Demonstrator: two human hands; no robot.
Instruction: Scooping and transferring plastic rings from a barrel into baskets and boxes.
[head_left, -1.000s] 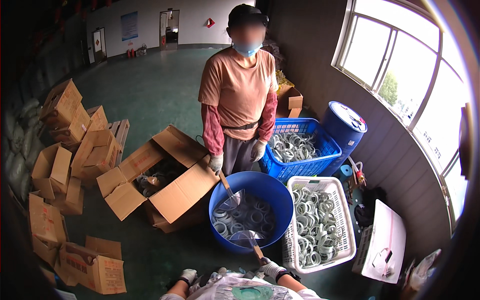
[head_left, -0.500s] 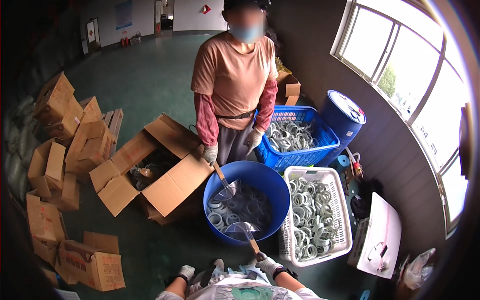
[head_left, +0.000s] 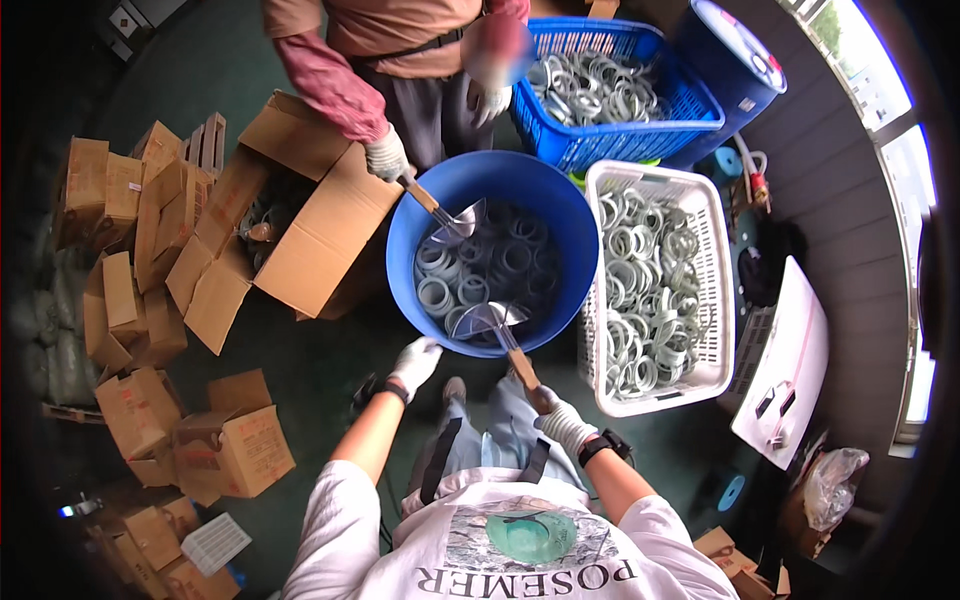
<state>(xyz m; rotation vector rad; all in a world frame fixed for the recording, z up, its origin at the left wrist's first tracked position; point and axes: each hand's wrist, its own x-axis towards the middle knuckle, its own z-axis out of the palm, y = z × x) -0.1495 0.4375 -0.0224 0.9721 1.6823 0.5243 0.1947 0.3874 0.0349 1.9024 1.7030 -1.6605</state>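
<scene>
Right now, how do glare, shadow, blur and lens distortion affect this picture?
Head view: glare washes much of the window white, and its edge bows. Head view: corners fall to black, the rings in the blue tub look dimmer than those in the white basket, and a blurred patch hides part of the co-worker's sleeve.

Back end of scoop handle [head_left: 522,368] buried in right hand [head_left: 567,428]. Left hand [head_left: 415,365]: honestly can't tell if it touches bucket [head_left: 408,245] rim or sits just beside. Beyond both hands, lower rings [head_left: 435,295] hidden under top ones, all kinda murky. Co-worker [head_left: 400,35] across from hands: head chopped by top edge, smeary blur over one sleeve [head_left: 512,12]. Big carton [head_left: 322,235] past left hand: too dark inside, no clue what's in there. Drum [head_left: 725,65] way past right hand: top clipped by edge.
</scene>
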